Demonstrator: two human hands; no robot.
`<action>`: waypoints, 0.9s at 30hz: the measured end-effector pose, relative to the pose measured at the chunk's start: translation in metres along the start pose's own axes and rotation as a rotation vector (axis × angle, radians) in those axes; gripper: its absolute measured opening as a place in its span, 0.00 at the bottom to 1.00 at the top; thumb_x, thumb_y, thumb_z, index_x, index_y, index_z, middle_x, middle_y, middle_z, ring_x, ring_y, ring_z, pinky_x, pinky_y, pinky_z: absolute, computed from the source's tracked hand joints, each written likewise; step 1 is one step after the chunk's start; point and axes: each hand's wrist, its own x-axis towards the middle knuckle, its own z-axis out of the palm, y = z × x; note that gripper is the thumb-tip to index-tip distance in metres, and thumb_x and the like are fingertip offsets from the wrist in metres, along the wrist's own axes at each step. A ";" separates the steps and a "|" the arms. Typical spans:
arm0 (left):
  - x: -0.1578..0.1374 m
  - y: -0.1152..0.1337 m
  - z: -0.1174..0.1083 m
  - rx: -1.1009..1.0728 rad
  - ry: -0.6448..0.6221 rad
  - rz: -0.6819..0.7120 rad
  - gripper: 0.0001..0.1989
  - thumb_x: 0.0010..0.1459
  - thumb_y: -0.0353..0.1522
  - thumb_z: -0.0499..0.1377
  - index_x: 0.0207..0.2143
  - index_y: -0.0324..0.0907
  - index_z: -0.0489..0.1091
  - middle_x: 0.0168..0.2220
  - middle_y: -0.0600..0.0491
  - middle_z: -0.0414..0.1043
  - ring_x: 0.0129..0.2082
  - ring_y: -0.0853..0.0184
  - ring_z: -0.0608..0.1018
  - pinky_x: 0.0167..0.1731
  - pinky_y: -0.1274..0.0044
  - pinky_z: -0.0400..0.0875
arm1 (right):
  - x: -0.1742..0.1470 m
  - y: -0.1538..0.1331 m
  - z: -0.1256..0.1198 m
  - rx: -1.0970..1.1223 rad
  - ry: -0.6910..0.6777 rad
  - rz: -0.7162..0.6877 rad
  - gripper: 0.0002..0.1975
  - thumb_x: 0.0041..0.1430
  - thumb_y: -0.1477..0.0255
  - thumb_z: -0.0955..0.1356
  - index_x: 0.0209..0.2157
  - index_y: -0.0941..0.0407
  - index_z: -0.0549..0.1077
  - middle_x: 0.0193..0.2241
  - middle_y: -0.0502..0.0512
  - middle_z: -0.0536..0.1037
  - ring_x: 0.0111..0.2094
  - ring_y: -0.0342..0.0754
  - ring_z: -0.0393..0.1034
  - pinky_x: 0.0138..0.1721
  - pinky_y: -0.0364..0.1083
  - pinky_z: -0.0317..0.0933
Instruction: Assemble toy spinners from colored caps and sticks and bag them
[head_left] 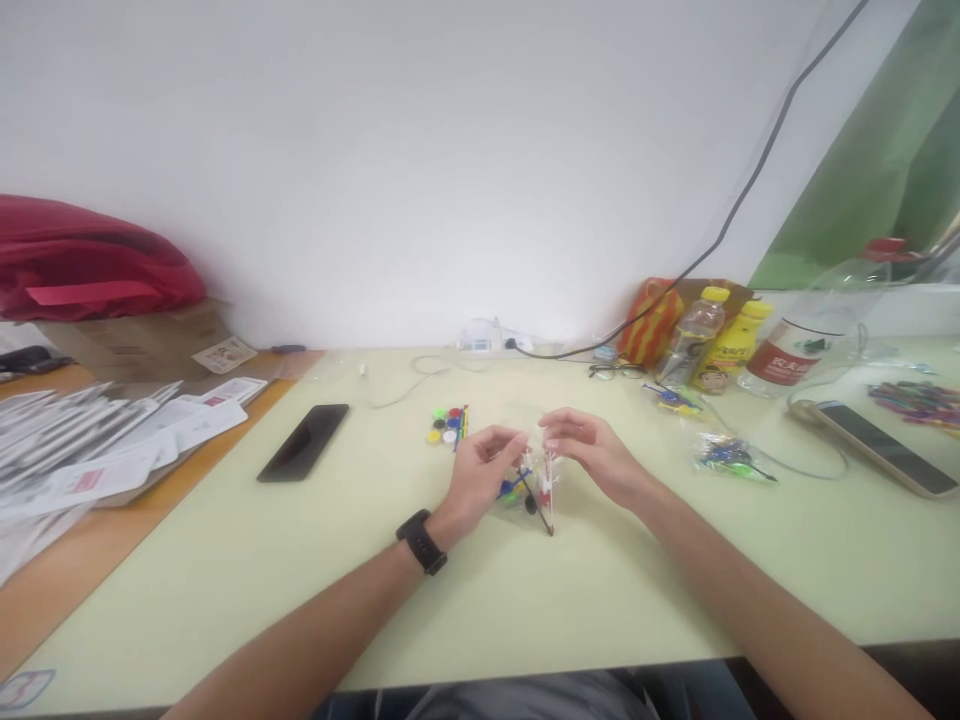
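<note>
A small clear plastic bag (534,498) with blue, green, red, white and black plastic parts in it hangs between my hands, low over the table. My left hand (480,478), with a black watch on the wrist, is closed on the bag's upper left side, thumb against fingers. On the other side my right hand (596,455) pinches the bag's upper right edge. A dark thin rod points down at the bag's bottom. Just beyond my left hand lie several coloured discs (445,425) beside a row of thin coloured strips (463,424).
A black phone (304,443) lies on the left, near a stack of white packets (97,440) and a cardboard box (142,340). At right are bottles (697,330), bagged parts (726,455), another phone (885,445) and a coloured pile (919,402). Glasses (616,371) and a cable (750,190) are at the back.
</note>
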 end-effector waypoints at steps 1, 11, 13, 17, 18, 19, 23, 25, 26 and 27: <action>0.000 0.000 0.000 0.000 0.003 0.002 0.14 0.59 0.43 0.66 0.35 0.40 0.79 0.31 0.50 0.78 0.31 0.67 0.76 0.34 0.76 0.72 | 0.000 0.000 0.000 -0.005 -0.001 -0.001 0.16 0.51 0.67 0.76 0.42 0.54 0.78 0.34 0.52 0.78 0.38 0.48 0.72 0.43 0.49 0.65; 0.000 0.006 0.001 -0.075 0.024 -0.011 0.14 0.57 0.43 0.68 0.34 0.40 0.80 0.34 0.49 0.80 0.33 0.66 0.77 0.38 0.74 0.74 | 0.001 -0.001 0.001 -0.031 0.057 -0.004 0.13 0.52 0.62 0.77 0.36 0.55 0.80 0.33 0.54 0.79 0.36 0.48 0.72 0.42 0.49 0.66; 0.004 0.008 -0.004 -0.092 -0.011 -0.021 0.15 0.57 0.43 0.68 0.36 0.40 0.80 0.37 0.48 0.80 0.37 0.64 0.78 0.41 0.73 0.74 | 0.001 -0.004 0.001 -0.079 0.100 -0.024 0.15 0.53 0.58 0.76 0.34 0.55 0.81 0.33 0.54 0.80 0.35 0.48 0.71 0.42 0.49 0.66; 0.014 0.011 -0.015 -0.056 -0.009 0.003 0.16 0.57 0.42 0.68 0.42 0.41 0.81 0.41 0.47 0.81 0.39 0.64 0.79 0.42 0.73 0.74 | -0.001 -0.011 0.001 -0.179 0.106 -0.058 0.17 0.55 0.55 0.75 0.36 0.55 0.83 0.31 0.54 0.80 0.33 0.48 0.70 0.38 0.49 0.66; 0.016 0.012 -0.017 -0.041 0.003 0.010 0.16 0.56 0.41 0.69 0.43 0.41 0.81 0.39 0.47 0.81 0.37 0.64 0.79 0.40 0.73 0.74 | -0.001 -0.012 0.001 -0.187 0.103 -0.068 0.17 0.55 0.55 0.75 0.36 0.55 0.83 0.30 0.54 0.79 0.32 0.48 0.69 0.37 0.49 0.66; 0.018 0.013 -0.020 -0.025 0.010 0.016 0.16 0.55 0.41 0.70 0.42 0.40 0.81 0.36 0.48 0.81 0.34 0.65 0.78 0.37 0.74 0.74 | -0.001 -0.012 0.001 -0.186 0.104 -0.076 0.18 0.55 0.55 0.75 0.37 0.55 0.83 0.29 0.54 0.78 0.31 0.47 0.68 0.36 0.48 0.65; 0.023 0.015 -0.028 0.012 -0.015 0.044 0.17 0.53 0.40 0.71 0.40 0.39 0.81 0.33 0.49 0.80 0.30 0.66 0.78 0.33 0.74 0.75 | 0.001 -0.009 -0.003 -0.152 0.116 -0.086 0.19 0.52 0.55 0.77 0.37 0.55 0.82 0.26 0.52 0.76 0.29 0.47 0.67 0.32 0.48 0.64; 0.024 0.013 -0.031 0.021 -0.078 0.031 0.17 0.54 0.41 0.71 0.42 0.40 0.80 0.36 0.47 0.81 0.33 0.65 0.79 0.36 0.73 0.75 | 0.003 -0.007 -0.006 -0.149 0.120 -0.084 0.19 0.51 0.55 0.77 0.36 0.55 0.82 0.26 0.53 0.76 0.29 0.47 0.67 0.32 0.48 0.64; 0.025 0.011 -0.033 0.030 -0.110 0.023 0.17 0.54 0.41 0.70 0.42 0.40 0.81 0.37 0.47 0.81 0.34 0.64 0.80 0.37 0.72 0.75 | 0.003 -0.006 -0.007 -0.153 0.124 -0.084 0.19 0.52 0.55 0.77 0.36 0.56 0.82 0.27 0.53 0.76 0.29 0.47 0.67 0.32 0.48 0.64; 0.026 0.009 -0.034 0.045 -0.132 0.022 0.16 0.54 0.41 0.70 0.40 0.40 0.81 0.37 0.47 0.81 0.35 0.64 0.80 0.38 0.72 0.75 | 0.004 -0.005 -0.008 -0.158 0.130 -0.082 0.19 0.52 0.55 0.77 0.36 0.55 0.82 0.27 0.53 0.76 0.29 0.47 0.67 0.33 0.48 0.64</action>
